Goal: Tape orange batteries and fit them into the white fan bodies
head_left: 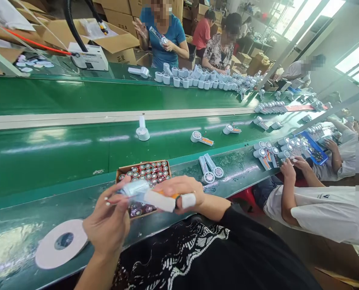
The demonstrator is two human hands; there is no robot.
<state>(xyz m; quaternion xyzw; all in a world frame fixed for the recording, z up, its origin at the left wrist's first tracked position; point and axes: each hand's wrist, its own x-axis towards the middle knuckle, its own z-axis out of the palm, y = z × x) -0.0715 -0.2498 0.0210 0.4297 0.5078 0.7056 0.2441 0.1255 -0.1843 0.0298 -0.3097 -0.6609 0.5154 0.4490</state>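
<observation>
Between my hands is a light blue handheld fan body (135, 190), lying sideways and slightly blurred. My left hand (108, 215) is closed around its round head, with thin wires ending in a small white connector at the fingertips. My right hand (184, 189) grips the handle, where an orange part shows in places. A white strip (161, 200) runs along the handle, and a smaller white piece sits near my right fingers. Behind and under my hands stands a cardboard box (118, 174) of round metal-topped parts with red wires.
A roll of white tape (45, 253) lies left on the bench. Two fan bodies (211, 171) rest right of the box. Several more sit on the green conveyor belt (77, 149). A co-worker (315, 205) sits at my right; others work across the belt beside rows of fan heads (194, 78).
</observation>
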